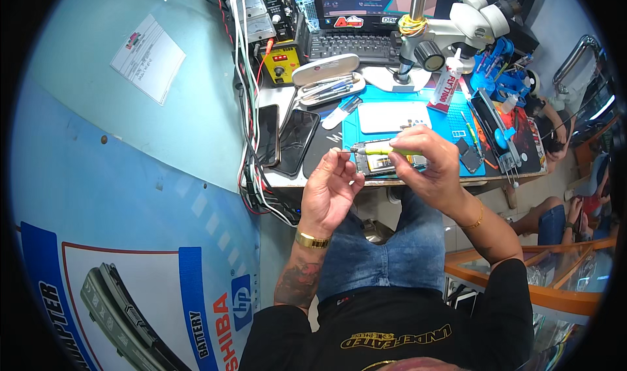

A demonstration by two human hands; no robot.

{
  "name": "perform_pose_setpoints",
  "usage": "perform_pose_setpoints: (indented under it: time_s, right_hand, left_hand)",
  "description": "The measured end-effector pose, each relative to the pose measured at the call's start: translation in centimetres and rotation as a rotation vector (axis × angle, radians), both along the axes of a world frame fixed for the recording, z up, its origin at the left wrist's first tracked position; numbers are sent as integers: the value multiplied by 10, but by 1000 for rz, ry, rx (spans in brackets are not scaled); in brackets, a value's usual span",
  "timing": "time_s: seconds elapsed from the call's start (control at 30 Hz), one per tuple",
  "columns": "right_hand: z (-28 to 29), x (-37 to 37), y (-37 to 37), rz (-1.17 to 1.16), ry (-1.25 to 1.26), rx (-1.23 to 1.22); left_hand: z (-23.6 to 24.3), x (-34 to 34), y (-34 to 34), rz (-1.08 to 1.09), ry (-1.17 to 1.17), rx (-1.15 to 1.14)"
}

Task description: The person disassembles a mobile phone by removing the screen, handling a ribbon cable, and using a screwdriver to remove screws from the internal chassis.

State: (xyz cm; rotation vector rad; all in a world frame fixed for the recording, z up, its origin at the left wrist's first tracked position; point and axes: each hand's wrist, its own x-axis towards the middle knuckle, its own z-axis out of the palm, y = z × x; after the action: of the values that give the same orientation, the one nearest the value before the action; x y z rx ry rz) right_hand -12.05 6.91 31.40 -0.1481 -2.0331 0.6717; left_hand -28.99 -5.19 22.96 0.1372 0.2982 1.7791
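Pinching, left hand: thumb and fingertips at the tip of a yellow-green screwdriver; cannot tell if anything small is between. Opened phone beneath, at desk's front edge. Right hand grips screwdriver handle.

Right fingers hold a yellow-green screwdriver.

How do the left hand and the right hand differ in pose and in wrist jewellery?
The left hand has its fingertips near the thin end of the yellow-green tool; the right hand grips its handle. The left hand has a broad gold band at the wrist, the right hand a thin gold bracelet. Both are ungloved.
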Motion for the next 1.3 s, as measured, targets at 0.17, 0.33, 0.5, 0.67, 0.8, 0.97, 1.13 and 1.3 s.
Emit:
perform_pose_setpoints:
  time_s: [0.17, 0.33, 0.5, 0.67, 0.8, 0.97, 1.13, 1.3]
  right_hand:
    - [2, 4, 2, 15, -80, 106]
    - [1, 7, 7, 61, -90, 176]
    - [13, 8, 16, -39, -195, 108]
    - [10, 1, 26, -23, -454, 91]
    - [5, -4, 31, -25, -475, 112]
    - [0, -7, 35, -11, -474, 152]
    - [-2, -12, 34, 10, -500, 155]
    - [6, -17, 34, 38, -570, 156]
  left_hand:
    - [1, 5, 1, 29, 27, -24]
    - [1, 10, 1, 98, 146, -70]
    - [1, 18, 3, 398, 743, -255]
    - [-8, 1, 11, 647, 2222, -233]
    - [-14, -2, 13, 522, 2320, -255]
    - [-14, -1, 14, 505, 2377, -265]
    - [-16, -2, 12, 560, 2377, -245]
    - [-17, 1, 15, 556, 2393, -237]
